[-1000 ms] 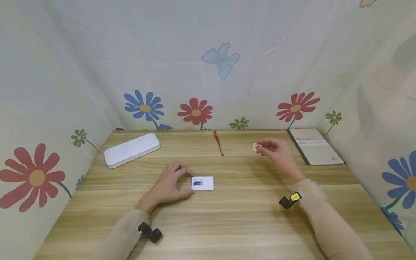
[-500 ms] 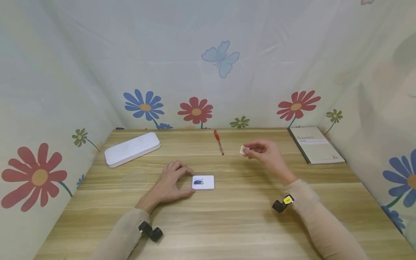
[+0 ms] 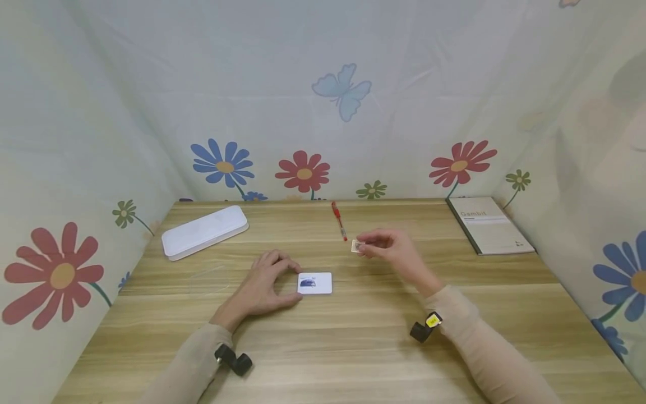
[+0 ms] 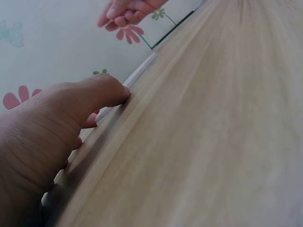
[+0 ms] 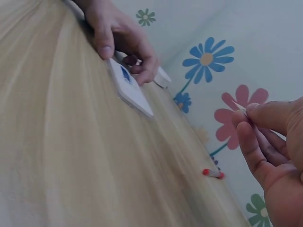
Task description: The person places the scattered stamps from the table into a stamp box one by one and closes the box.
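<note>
On the table lies a small white card (image 3: 318, 283) with rounded corners, a blue picture and some thickness in the right wrist view. My left hand (image 3: 262, 285) holds its left end, the thumb at the near corner and a finger at the far corner. In the left wrist view the thumb (image 4: 109, 90) touches the card's edge. My right hand (image 3: 396, 252) is raised above the table, beyond and to the right of the card. Between thumb and index finger it pinches a small pale stamp-like square (image 3: 356, 246) with a dark print, seen nearly edge-on in the right wrist view.
A red pen (image 3: 340, 221) lies at the back middle. The long white case (image 3: 205, 233) is at back left, a grey notebook (image 3: 489, 227) at back right. Left of the left hand lies a clear thin sheet (image 3: 209, 280). Flowered cloth (image 3: 252, 84) walls in the table.
My right hand has moved left and slightly nearer with the stamp-like square, from beside the notebook to just in front of the pen. The left hand and the card have stayed in place.
</note>
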Tool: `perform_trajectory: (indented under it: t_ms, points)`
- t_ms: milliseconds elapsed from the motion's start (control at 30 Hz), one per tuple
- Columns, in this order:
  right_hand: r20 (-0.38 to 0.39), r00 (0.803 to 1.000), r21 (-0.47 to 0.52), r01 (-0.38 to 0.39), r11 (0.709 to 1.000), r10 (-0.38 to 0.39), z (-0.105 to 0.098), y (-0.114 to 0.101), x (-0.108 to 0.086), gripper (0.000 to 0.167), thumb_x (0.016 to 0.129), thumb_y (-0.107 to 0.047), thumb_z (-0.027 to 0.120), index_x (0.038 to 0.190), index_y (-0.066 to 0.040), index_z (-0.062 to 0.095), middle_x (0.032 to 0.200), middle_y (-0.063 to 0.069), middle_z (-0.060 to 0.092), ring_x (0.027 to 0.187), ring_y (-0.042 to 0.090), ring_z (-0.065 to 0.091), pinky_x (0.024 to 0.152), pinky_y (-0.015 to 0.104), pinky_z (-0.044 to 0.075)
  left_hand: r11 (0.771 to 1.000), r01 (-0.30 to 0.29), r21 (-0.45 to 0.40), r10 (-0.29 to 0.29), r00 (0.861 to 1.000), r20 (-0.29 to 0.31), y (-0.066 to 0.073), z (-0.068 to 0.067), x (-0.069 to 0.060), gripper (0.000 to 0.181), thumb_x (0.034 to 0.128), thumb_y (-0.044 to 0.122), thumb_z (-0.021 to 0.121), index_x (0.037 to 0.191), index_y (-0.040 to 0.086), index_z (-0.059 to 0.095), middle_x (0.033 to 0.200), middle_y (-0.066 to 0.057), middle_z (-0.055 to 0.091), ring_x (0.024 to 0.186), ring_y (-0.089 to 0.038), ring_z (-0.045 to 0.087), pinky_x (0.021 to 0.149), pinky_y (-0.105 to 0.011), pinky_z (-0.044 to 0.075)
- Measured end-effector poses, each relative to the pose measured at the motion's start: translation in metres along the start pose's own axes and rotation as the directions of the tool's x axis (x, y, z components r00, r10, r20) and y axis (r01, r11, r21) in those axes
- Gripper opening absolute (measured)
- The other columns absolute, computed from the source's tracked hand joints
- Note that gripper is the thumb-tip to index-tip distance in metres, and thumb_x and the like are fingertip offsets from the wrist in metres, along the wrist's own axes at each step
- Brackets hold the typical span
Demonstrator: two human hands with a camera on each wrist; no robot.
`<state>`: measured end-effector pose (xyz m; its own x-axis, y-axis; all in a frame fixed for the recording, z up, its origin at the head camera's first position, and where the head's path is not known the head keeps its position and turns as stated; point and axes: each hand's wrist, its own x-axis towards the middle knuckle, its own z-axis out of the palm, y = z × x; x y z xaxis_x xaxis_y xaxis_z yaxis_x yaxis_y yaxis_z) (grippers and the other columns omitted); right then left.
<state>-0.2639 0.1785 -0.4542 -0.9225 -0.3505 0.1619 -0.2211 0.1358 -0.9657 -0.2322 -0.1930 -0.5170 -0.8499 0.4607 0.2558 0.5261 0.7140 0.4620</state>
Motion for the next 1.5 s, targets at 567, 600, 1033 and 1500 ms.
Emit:
perform_trajectory:
  t_ms: [567,600,1033,1500]
  points:
    - [0.099,0.994,-0.091,-0.039,0.995,0.048,0.054,0.023,-0.005,0.021,0.097,-0.007,0.086,0.118,-0.004,0.085,0.110,0.011,0.081,0.088,0.019,0.076,0.076,0.030,0.065,1.000,0.001,0.005,-0.002,1.000,0.007,-0.001,0.000,0.001,0.053,0.0830,0.057,0.092,0.128,0.037,0.072,0.136,0.004,0.058,0.132,-0.025,0.050,0.114,-0.056,0.038]
    - [0.106,0.993,-0.088,-0.042,0.995,0.051,0.056,0.024,-0.006,0.021,0.097,-0.008,0.086,0.117,-0.004,0.084,0.109,0.011,0.081,0.086,0.019,0.076,0.075,0.030,0.065,1.000,0.001,0.005,-0.001,1.000,0.007,-0.001,0.000,0.002,0.053,0.0830,0.057,0.092,0.128,0.037,0.072,0.136,0.004,0.058,0.132,-0.025,0.050,0.114,-0.056,0.039]
    - [0.129,0.991,-0.224,0.048,0.973,-0.019,0.077,0.031,-0.006,0.011,0.098,-0.013,0.087,0.109,-0.012,0.087,0.098,0.001,0.081,0.081,0.014,0.071,0.072,0.025,0.060,1.000,0.000,0.004,0.000,1.000,0.009,-0.003,0.001,0.002,0.053,0.0838,0.058,0.091,0.129,0.037,0.073,0.137,0.005,0.058,0.134,-0.025,0.049,0.115,-0.059,0.038]
    - [0.099,0.992,-0.384,0.113,0.916,-0.081,0.088,0.035,-0.004,0.008,0.097,-0.017,0.089,0.104,-0.017,0.085,0.084,-0.009,0.071,0.072,0.008,0.061,0.064,0.023,0.049,1.000,0.008,0.001,-0.008,1.000,0.015,-0.002,0.002,0.002,0.054,0.0846,0.059,0.090,0.130,0.036,0.073,0.140,0.003,0.058,0.135,-0.027,0.049,0.116,-0.062,0.038]
